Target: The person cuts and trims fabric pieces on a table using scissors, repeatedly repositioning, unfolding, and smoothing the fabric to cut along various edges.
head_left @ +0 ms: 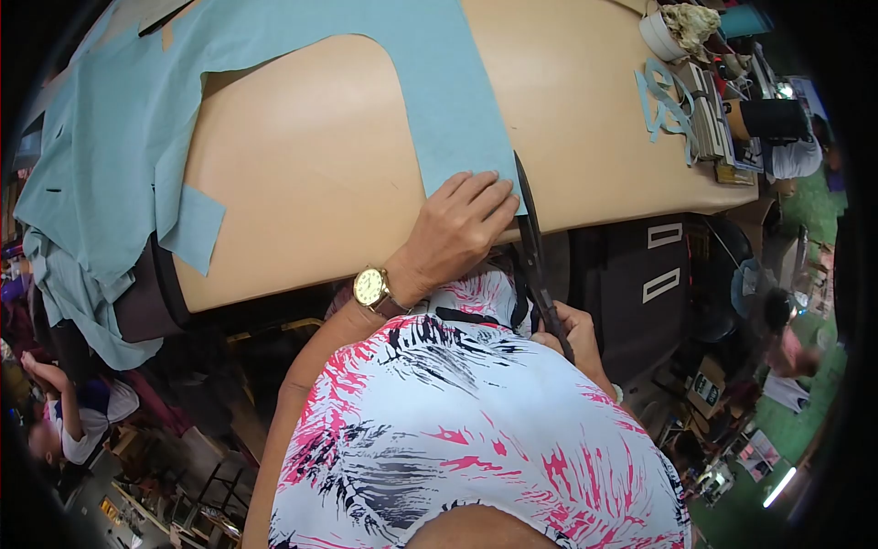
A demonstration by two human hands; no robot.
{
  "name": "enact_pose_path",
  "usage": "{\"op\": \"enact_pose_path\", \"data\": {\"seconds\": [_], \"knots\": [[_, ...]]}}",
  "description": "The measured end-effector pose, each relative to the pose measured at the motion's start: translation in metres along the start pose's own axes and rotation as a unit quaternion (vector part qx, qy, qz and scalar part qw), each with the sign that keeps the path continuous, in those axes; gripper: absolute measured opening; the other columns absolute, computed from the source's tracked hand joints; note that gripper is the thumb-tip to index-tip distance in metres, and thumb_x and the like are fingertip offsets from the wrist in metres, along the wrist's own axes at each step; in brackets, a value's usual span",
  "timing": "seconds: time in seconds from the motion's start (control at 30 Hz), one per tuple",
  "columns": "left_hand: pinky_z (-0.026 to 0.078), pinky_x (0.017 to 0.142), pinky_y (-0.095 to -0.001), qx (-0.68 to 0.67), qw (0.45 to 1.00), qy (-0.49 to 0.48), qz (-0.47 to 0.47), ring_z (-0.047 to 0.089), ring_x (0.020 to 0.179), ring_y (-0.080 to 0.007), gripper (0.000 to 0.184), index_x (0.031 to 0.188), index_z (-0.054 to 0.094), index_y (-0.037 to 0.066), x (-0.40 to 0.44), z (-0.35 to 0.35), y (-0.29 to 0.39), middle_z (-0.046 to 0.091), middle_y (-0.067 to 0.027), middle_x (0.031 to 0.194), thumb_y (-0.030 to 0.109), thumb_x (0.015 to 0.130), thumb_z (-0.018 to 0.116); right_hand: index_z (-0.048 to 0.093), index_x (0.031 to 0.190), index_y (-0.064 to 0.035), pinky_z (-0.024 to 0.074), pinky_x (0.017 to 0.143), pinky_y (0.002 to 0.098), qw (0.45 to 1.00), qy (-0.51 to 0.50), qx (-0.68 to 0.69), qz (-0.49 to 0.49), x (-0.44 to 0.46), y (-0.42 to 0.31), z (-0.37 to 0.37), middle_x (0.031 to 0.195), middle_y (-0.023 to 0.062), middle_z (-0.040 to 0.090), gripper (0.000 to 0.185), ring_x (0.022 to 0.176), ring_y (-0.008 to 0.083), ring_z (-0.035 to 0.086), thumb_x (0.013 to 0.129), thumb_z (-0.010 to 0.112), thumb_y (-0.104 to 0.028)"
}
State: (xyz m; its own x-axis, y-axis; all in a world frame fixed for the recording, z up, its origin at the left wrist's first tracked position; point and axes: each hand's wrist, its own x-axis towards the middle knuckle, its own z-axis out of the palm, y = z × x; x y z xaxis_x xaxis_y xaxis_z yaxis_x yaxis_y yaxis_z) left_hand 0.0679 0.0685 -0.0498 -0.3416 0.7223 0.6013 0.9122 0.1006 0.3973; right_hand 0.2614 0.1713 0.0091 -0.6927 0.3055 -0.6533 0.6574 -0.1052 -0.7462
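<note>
Light blue fabric [448, 82] lies over the table, with a curved inner edge and a straight strip running toward me. My left hand [465, 220] presses flat on the near end of that strip, fingers stretched out; a wristwatch sits on this arm. In my right hand [572, 334], below the table edge, is a pair of large dark scissors [532, 242]. Their blades point away from me along the strip's right edge, just beside my left fingertips. My right fingers wrap round the handles, partly hidden by my patterned top.
The tan padded table [302, 174] ends close to my body. More blue fabric [101, 174] hangs over its left side. At the right end are blue scraps [672, 101], a stack of books or papers [709, 119] and a white container [666, 37]. Other people sit at both sides.
</note>
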Motion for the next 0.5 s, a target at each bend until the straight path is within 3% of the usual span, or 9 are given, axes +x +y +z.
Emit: {"op": "enact_pose_path", "data": {"seconds": [0.5], "knots": [[0.048,0.078,-0.0362,0.0,1.0,-0.003,0.005,0.058,0.092,-0.0237,0.025,0.091,0.062,0.003,-0.0022,0.0008,-0.0009,0.061,-0.0083,0.096,0.007,0.066,0.062,0.049,0.065,-0.0049,0.0298,0.046,0.019,1.0,0.016,0.0,-0.002,-0.0029,0.0015,0.0022,0.057,-0.005,0.044,0.025,0.053,0.0018,0.038,0.069,0.072,-0.01]]}}
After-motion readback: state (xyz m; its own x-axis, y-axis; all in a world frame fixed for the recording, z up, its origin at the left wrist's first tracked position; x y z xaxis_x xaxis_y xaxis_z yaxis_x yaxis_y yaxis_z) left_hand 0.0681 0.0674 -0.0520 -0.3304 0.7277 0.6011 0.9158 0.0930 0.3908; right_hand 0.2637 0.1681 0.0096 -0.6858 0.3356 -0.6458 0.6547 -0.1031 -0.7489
